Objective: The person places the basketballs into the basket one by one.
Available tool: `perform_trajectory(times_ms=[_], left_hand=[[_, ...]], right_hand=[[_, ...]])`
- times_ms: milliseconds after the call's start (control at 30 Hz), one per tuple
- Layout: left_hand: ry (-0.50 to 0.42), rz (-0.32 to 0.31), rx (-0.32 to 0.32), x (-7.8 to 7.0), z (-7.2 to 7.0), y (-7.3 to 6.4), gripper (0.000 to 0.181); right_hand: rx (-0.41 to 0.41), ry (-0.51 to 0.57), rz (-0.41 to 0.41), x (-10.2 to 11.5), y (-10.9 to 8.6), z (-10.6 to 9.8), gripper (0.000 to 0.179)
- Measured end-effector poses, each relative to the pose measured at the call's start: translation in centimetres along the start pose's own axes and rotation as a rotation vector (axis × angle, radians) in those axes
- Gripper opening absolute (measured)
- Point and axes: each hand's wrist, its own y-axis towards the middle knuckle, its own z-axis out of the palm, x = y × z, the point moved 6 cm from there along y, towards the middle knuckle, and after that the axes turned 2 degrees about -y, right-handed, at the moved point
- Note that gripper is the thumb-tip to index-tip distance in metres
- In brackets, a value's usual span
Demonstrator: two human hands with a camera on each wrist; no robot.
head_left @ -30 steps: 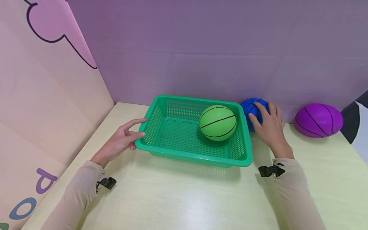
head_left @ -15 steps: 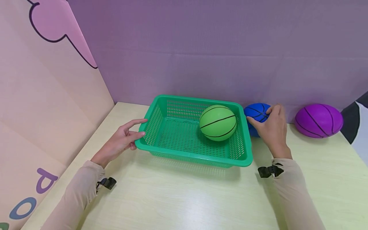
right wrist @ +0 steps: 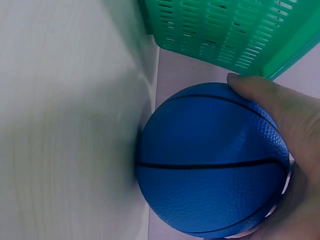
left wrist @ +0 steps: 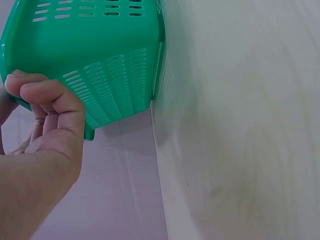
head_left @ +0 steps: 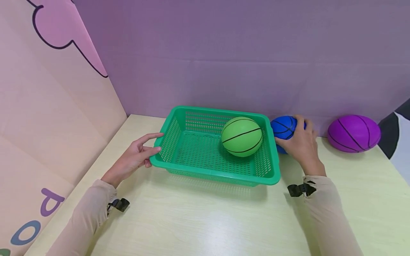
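A green perforated plastic basket (head_left: 213,173) stands on the table against the purple backdrop. Inside, at its right end, sits a light green toy basketball (head_left: 241,137). My left hand (head_left: 132,159) holds the basket's left rim between thumb and fingers; in the left wrist view, curled fingers (left wrist: 52,95) show at the rim. Just right of the basket, my right hand (head_left: 302,145) grips a small blue basketball (head_left: 282,127) from above and the right. The right wrist view has the thumb (right wrist: 255,87) over one side of the blue ball (right wrist: 210,145); the other fingers are mostly hidden.
A purple ball (head_left: 353,134) lies farther right, near the table's right edge. Behind everything rises a purple backdrop (head_left: 224,64). At the left, a printed pale panel (head_left: 57,117) borders the pale wooden table (head_left: 192,220).
My right hand has drawn the blue ball slightly toward me, shifted its fingers, and now wraps them round the ball. The left hand and basket have stayed nearly still.
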Motion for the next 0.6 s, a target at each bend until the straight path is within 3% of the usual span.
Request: perform_trajectory(times_ms=[267, 433, 600], left_hand=[[-0.024, 0.021, 0.011, 0.2, 0.1, 0.2, 0.057], [-0.034, 0.002, 0.040, 0.8, 0.6, 0.1, 0.058], [-0.010, 0.017, 0.013, 0.3, 0.2, -0.1, 0.057]], right_hand=[[0.001, 0.003, -0.020, -0.7, -0.1, 0.0, 0.106], [0.008, -0.018, -0.023, -1.4, -0.6, 0.0, 0.109], [-0.001, 0.004, -0.040, -1.2, -0.4, 0.0, 0.113]])
